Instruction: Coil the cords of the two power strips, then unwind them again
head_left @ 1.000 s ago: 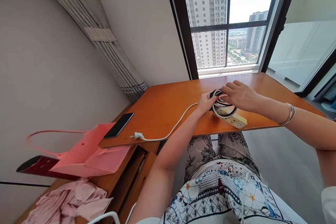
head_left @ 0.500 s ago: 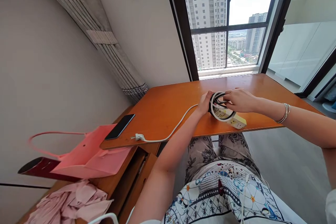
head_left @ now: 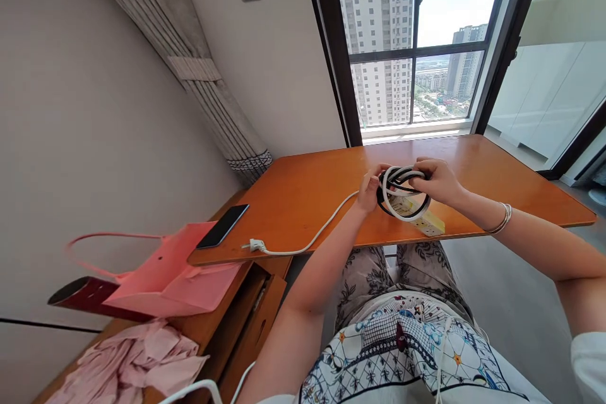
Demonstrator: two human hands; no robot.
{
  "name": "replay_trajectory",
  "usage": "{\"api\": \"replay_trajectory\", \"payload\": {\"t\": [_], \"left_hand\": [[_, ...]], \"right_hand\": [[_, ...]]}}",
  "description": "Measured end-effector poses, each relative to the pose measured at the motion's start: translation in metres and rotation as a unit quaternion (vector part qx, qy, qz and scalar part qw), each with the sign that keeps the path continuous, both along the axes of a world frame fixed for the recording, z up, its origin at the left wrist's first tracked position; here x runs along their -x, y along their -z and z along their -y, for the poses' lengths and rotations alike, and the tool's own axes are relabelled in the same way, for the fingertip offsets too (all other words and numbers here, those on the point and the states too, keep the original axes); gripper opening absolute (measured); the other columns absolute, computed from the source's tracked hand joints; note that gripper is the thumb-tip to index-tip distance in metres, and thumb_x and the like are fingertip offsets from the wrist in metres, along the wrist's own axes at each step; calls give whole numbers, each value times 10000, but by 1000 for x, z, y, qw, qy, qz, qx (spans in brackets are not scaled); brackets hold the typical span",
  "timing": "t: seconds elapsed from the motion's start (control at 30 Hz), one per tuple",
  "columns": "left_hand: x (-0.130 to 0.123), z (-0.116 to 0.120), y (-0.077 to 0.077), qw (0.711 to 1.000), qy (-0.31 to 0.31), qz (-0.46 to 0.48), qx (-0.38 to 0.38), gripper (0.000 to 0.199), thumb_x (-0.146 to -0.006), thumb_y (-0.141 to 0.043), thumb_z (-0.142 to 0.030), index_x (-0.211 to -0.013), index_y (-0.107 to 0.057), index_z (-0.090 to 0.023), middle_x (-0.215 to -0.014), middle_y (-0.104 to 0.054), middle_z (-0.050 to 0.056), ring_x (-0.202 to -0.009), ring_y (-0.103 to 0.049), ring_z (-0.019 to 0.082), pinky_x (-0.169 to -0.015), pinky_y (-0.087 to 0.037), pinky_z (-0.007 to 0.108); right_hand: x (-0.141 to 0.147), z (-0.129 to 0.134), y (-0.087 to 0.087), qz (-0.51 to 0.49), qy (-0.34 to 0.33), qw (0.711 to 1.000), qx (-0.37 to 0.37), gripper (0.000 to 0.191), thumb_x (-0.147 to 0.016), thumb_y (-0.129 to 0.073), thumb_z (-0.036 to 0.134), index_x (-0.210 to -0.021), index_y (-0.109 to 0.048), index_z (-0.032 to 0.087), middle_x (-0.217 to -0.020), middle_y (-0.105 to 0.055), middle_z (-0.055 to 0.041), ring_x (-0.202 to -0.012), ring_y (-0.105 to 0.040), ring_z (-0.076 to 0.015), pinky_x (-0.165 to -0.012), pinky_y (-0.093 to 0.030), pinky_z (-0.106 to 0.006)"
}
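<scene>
Between my hands is a looped bundle of black and white cable [head_left: 387,202], held just above the table. My left hand [head_left: 370,188] is closed round the left side of the loops. On the right side, my right hand [head_left: 436,178] pinches the cable, thumb below and fingers behind. A pale yellow power strip [head_left: 430,225] lies under the bundle near the table's front edge, partly hidden by the loops. From my left hand a white cord runs left across the table to a white plug [head_left: 257,245] with its prongs pointing left.
The orange-brown wooden table [head_left: 312,183] stands before a window [head_left: 411,53]. A dark phone [head_left: 222,226] rests on its left end. Beyond that, a pink bag [head_left: 175,284], a dark red tube-like object [head_left: 89,298] and crumpled pink cloth [head_left: 137,363] are on a lower wooden cabinet.
My right hand has shifted slightly right, its thumb now showing on the cable. The loops look a little more spread and tilted. My left hand stays on the bundle; the view has moved slightly.
</scene>
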State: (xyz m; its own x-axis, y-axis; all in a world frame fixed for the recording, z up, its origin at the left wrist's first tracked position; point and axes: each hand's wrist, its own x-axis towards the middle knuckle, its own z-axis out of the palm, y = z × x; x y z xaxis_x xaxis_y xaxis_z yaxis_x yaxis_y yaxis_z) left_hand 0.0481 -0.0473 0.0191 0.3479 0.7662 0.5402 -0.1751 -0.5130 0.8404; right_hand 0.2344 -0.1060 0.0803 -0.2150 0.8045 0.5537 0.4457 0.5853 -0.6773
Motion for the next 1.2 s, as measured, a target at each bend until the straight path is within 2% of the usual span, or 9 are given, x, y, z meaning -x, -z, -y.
{"api": "replay_trajectory", "payload": {"t": [0.27,0.47,0.57,0.7,0.77,0.87,1.0,1.1,1.2], "left_hand": [[-9,16,-12,997,58,31,41,929,-629,-438,-1000,-1015,-654,-183,-584,-555,1,-498,-472,129,-477,-393,274],[-18,14,-2,992,2,45,122,880,-692,-375,-985,-912,-665,-184,-637,-620,33,-556,-570,158,-548,-490,313],[-16,12,6,994,-28,35,103,868,-701,-379,-978,-891,-671,-182,-628,-614,25,-557,-568,154,-562,-496,311],[-11,12,5,998,-50,20,40,844,-758,-408,-926,-1061,-684,-187,-693,-644,22,-609,-598,165,-574,-485,296],[-11,13,2,998,-64,-6,15,808,-793,-430,-887,-1123,-672,-190,-668,-631,13,-605,-595,166,-582,-476,292],[-15,15,0,996,-79,-40,0,727,-843,-449,-824,-1166,-652,-204,-635,-608,-12,-555,-553,142,-579,-460,278],[-18,15,-1,994,-95,-62,7,648,-894,-436,-745,-1212,-627,-213,-687,-642,-10,-558,-551,141,-583,-451,279],[-15,13,-2,992,-106,-66,-6,601,-886,-480,-687,-1220,-627,-209,-801,-696,17,-656,-607,165,-650,-480,293],[-11,11,-3,993,-96,-60,9,573,-884,-491,-640,-1243,-622,-213,-837,-711,28,-697,-631,179,-674,-494,296]], "right_hand": [[4,-7,2,-320,-14,943,93,348,-603,-568,368,-543,-250,239,-566,-230,36,-537,-257,-120,-512,-307,-285],[-1,-27,9,-373,-38,920,113,452,-655,-524,516,-536,-174,256,-533,-184,29,-522,-259,-146,-489,-359,-312],[-8,-27,10,-293,-32,952,81,414,-690,-530,509,-538,-244,251,-547,-215,42,-523,-267,-130,-501,-339,-293],[-30,-17,-12,12,-63,998,-15,329,-685,-627,396,-535,-394,218,-633,-395,23,-613,-391,-123,-597,-350,-282],[-39,-9,-28,190,-25,980,-56,273,-704,-633,329,-545,-455,196,-726,-506,-13,-664,-452,-132,-628,-346,-288],[-36,2,-43,399,79,908,-99,148,-783,-617,259,-665,-620,169,-896,-636,-81,-749,-546,-174,-632,-323,-299],[-17,9,-41,534,119,830,-109,166,-892,-592,245,-861,-726,152,-914,-711,-148,-900,-626,-267,-668,-344,-323],[-10,10,-34,546,115,825,-89,169,-912,-610,281,-909,-728,159,-871,-740,-153,-901,-644,-276,-694,-363,-331],[-11,11,-32,516,99,847,-77,188,-924,-591,326,-879,-710,188,-786,-733,-113,-830,-638,-250,-723,-364,-332]]}}
